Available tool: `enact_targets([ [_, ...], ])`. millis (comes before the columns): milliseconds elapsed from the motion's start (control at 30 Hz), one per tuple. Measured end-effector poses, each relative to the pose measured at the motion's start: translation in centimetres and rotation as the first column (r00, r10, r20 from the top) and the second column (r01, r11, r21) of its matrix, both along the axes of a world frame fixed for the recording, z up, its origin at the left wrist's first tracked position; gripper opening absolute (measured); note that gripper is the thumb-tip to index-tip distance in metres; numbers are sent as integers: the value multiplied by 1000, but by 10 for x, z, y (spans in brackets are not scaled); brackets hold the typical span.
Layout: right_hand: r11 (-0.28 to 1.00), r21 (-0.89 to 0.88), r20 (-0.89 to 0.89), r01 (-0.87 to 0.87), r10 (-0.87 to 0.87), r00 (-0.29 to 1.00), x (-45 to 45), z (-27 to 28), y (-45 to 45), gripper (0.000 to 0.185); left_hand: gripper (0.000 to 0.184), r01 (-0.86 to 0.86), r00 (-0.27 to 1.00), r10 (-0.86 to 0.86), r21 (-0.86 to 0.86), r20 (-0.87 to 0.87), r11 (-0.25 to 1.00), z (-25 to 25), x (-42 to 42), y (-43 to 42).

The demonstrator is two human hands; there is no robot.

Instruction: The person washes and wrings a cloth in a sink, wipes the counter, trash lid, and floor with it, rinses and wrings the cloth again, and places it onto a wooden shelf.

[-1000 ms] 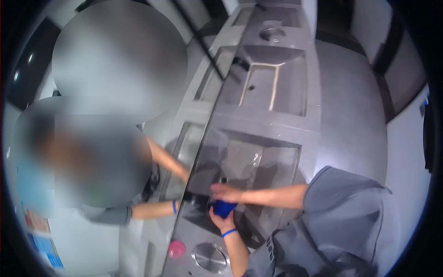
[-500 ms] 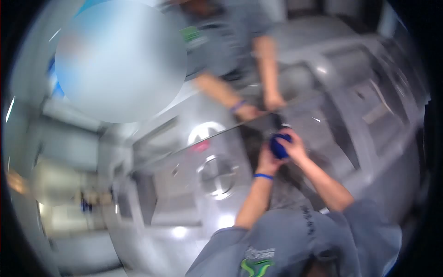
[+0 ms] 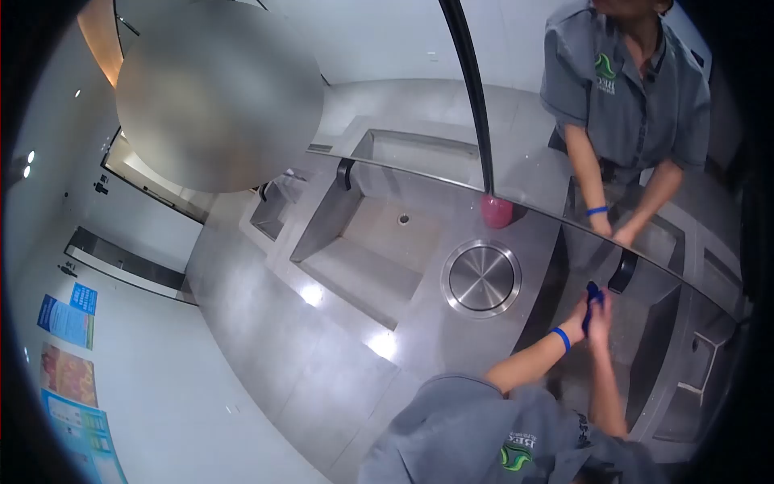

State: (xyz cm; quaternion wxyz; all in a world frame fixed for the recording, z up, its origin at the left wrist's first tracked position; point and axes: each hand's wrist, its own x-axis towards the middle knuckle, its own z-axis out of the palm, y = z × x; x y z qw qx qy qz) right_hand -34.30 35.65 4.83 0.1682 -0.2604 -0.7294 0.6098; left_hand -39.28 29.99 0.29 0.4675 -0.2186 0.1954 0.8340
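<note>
A dark blue cloth (image 3: 595, 295) is bunched between my hands, over the grey sink basin (image 3: 638, 332). My left hand (image 3: 575, 321), with a blue band at its wrist, is closed on the cloth from the left. Against its other side presses my right hand (image 3: 599, 323), fingers closed. Much of the cloth is hidden by the hands. Just beyond them, a black faucet (image 3: 623, 272) stands at the back of the basin, apart from the cloth.
A round metal lid (image 3: 481, 278) is set in the counter, with a pink container (image 3: 497, 212) behind it. Left lies another basin (image 3: 379, 250) with a black faucet (image 3: 345, 173). A mirror (image 3: 532, 153) along the back reflects a person in grey.
My view has swung, so the hands and basin now appear farther right and lower. The cloth looked rounder between my hands before; now it is narrower and squeezed. The picture is sharper.
</note>
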Motion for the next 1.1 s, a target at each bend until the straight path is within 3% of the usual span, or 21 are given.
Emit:
enact_targets([
  [33, 990, 118, -40, -73, 78, 996, 7, 7, -19, 41, 48, -72, 968, 71, 7, -241, 997, -42, -9, 5],
  [100, 942, 312, -97, -121, 158, 983, 5, 16, -24, 40, 42, -135, 989, 144, 236, -18, 962, 14, -13, -12],
  [133, 948, 304, -110, -90, 129, 986, 1, 10, -14, 39, 42, -76, 979, 97, 121, -182, 990, 4, -10, -2],
  [167, 979, 199, -109, -36, 59, 992, -4, 2, 2, 39, 41, -32, 942, 29, -6, -334, 999, -11, -3, 12],
  [200, 999, 6, -99, 37, -36, 994, -6, -2, 24, 39, 40, -78, 938, 55, -55, -342, 995, -6, 14, 27],
  [233, 977, -201, -54, 67, -80, 995, -4, -4, 42, 38, 36, -105, 950, 19, -263, -310, 959, 28, 37, 23],
  [300, 817, -569, 148, 95, -12, 989, 5, -1, 64, 42, 36, 53, 953, -154, -357, -262, 933, 42, 48, 16],
  [433, 945, -324, -4, 40, -44, 999, 30, 7, 4, 50, 38, -92, 931, -63, -400, -358, 912, -20, 26, 16],
  [500, 987, -158, -10, -35, 34, 999, 46, 13, -16, 49, 38, -66, 964, -40, -383, -263, 922, 0, 14, -7],
  [567, 961, -265, -31, -79, 74, 997, 57, -11, -3, 47, 37, -51, 945, -115, -482, -307, 875, -24, 12, -5],
  [633, 815, -579, -4, -33, 37, 999, 74, 5, -1, 45, 36, -176, 932, -44, -554, -361, 814, -21, 24, -11],
  [667, 805, -583, 96, 110, -66, 993, 80, -24, 21, 43, 36, -232, 921, -17, -583, -389, 779, -18, 30, -12],
  [800, 969, -234, -139, 81, -115, 984, 84, -10, 8, 41, 43, -287, 952, 205, -429, -226, 857, 5, 43, -34],
  [867, 988, -78, -156, -131, 118, 981, 88, 18, -25, 38, 46, -200, 974, 173, -204, -143, 958, 11, 41, -49],
  [900, 973, 5, -164, -230, 227, 960, 91, 23, -38, 35, 48, -157, 983, 148, -82, -106, 984, 12, 40, -54],
  [933, 939, 225, -72, -261, 283, 956, 97, 39, -58, 37, 53, 38, 999, -34, 159, -30, 987, 1, 38, -63],
  [967, 901, 326, -58, -286, 321, 945, 99, 49, -76, 41, 47, 153, 985, -135, 196, -103, 968, 4, 37, -73],
  [1000, 845, 488, -82, -218, 293, 953, 104, 42, -78, 41, 51, 90, 991, -50, 330, -127, 940, -63, 49, -38],
  [1033, 760, 634, -106, -144, 270, 957, 105, 31, -76, 43, 55, 28, 990, 38, 459, -134, 888, -71, 67, -22],
  [1067, 810, 580, -78, -88, 162, 984, 100, 26, -64, 43, 41, 19, 981, 11, 154, -196, 988, -80, 77, -8],
  [1100, 850, 526, -44, -22, 54, 998, 87, 27, -50, 44, 28, -5, 967, -38, -164, -254, 986, -19, 88, -16],
])
